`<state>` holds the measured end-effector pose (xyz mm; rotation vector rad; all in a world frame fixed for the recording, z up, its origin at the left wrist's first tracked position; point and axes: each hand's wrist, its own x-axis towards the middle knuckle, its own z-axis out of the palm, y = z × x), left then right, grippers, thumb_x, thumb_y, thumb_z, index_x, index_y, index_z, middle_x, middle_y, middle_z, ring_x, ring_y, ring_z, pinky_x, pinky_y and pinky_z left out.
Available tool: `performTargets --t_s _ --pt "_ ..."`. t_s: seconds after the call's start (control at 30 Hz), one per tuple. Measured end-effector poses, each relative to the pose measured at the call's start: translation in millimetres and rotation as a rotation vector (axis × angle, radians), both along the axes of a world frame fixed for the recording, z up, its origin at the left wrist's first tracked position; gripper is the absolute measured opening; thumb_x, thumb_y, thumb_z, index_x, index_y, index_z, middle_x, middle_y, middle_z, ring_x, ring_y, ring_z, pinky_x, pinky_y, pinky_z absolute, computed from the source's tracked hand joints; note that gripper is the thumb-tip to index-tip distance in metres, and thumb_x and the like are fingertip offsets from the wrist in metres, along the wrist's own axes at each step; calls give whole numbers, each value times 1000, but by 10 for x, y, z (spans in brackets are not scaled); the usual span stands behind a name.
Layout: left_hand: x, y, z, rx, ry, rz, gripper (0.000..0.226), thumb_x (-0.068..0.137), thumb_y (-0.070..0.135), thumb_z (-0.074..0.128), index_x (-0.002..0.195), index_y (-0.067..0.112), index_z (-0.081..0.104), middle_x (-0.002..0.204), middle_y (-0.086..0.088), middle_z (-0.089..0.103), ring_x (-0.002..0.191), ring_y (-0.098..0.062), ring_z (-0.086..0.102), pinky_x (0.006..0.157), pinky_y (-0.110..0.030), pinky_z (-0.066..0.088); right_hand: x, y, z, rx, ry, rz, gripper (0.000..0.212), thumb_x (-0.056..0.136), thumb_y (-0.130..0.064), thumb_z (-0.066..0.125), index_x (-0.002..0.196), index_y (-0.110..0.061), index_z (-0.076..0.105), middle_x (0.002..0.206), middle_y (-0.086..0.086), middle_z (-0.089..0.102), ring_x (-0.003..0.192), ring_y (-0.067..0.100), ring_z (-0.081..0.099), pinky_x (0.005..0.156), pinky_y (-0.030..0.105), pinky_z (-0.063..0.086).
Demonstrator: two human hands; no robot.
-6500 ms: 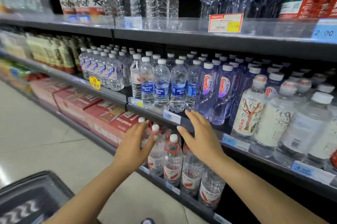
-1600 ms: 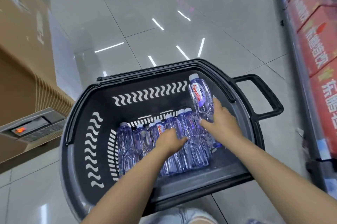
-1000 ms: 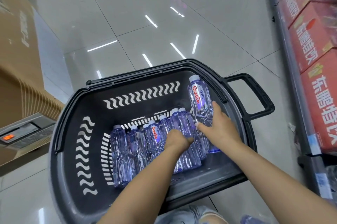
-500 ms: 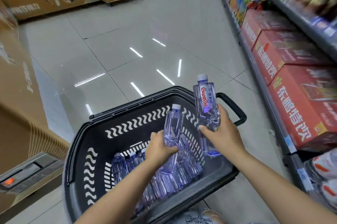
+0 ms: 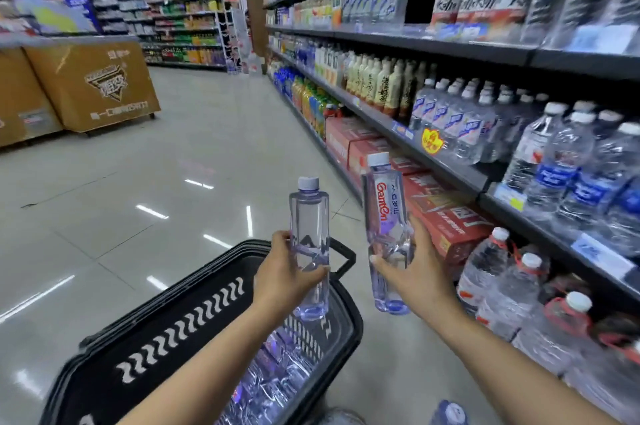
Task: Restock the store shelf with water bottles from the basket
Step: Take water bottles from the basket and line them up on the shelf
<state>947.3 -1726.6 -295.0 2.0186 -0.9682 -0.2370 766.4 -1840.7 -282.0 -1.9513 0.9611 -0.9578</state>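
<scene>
My left hand (image 5: 285,274) grips a clear purple-tinted water bottle (image 5: 309,224) upright above the black basket (image 5: 180,331). My right hand (image 5: 414,274) holds a second bottle (image 5: 386,213) with a red Ganten label, also upright, a little to the right of the basket. Several more purple bottles (image 5: 273,379) lie in the basket's bottom. The store shelf (image 5: 460,175) runs along the right, its rows filled with water bottles.
Red cartons (image 5: 440,213) sit on the bottom shelf beside large water bottles (image 5: 502,286) with red handles. Brown cardboard display bins (image 5: 90,85) stand at the left across the tiled aisle floor (image 5: 180,161). More shelving closes the far end.
Both hands have lifted their bottles up out of the basket and higher. The view has swung up from the basket to the aisle and the shelf.
</scene>
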Motion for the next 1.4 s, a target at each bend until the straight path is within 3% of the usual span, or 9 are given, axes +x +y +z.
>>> performTargets --t_s 0.23,0.37,0.47,0.63,0.73,0.9,1.03,1.2,1.4 --pt "-826 -634 434 -133 -26 -267 61 58 46 85 97 40 38 97 15 66 85 -12 66 69 -33 50 -1138 -33 328 -105 -18 -267 88 71 -29 82 143 -30 31 126 -14 54 110 5 53 85 8 36" --pt "-1468 -1113 638 -231 -12 -421 62 58 43 86 99 36 40 95 15 65 84 -10 64 62 -22 44 -1821 -146 514 -112 -35 -437 90 70 -35 82 142 -35 27 130 -10 53 111 8 53 88 21 40" --pt "-1939 -1430 733 -294 3 -518 70 55 47 84 109 35 42 101 12 66 90 -14 65 71 -34 50 -2269 -223 613 -143 -62 -569 90 71 -32 82 143 -34 27 127 -13 50 108 2 48 87 20 37" --pt "-2651 -1808 898 -327 27 -658 64 66 34 86 105 30 36 97 16 59 83 -12 59 59 -20 39 -2825 -441 678 -186 -76 -771 88 72 -30 81 143 -26 28 133 -11 44 115 6 47 90 16 38" --pt "-2966 -2014 922 -348 80 -710 63 68 32 85 108 27 37 107 9 59 92 -16 60 69 -30 44 -3027 -612 676 -193 -110 -875 85 72 -23 82 140 -19 32 125 -9 48 99 3 49 74 -3 32" --pt "-3364 -2321 868 -337 196 -749 84 64 33 88 129 16 37 128 -3 58 114 -22 58 93 -39 49 -3237 -915 528 -186 -126 -954 82 72 -21 83 137 -21 34 130 -1 51 106 7 52 81 8 37" --pt "-3567 -2531 801 -322 218 -781 77 66 31 87 123 21 37 124 3 58 114 -18 57 94 -30 47 -3299 -1085 391 -137 -80 -988 83 75 -19 80 141 -14 30 126 -6 43 104 4 45 74 -5 33" --pt "-3743 -2759 703 -291 194 -810 70 69 27 86 116 30 34 123 11 53 112 -11 55 92 -26 46 -3298 -1272 195 -116 23 -1004 87 77 -26 78 145 -11 26 145 8 38 133 24 39 106 34 37" --pt "-3754 -2997 588 -222 102 -814 84 68 36 85 133 16 35 132 0 54 118 -20 55 94 -38 48 -3305 -1368 35 -91 43 -1072 90 78 -31 76 146 -5 24 148 13 37 136 27 37 107 33 34"
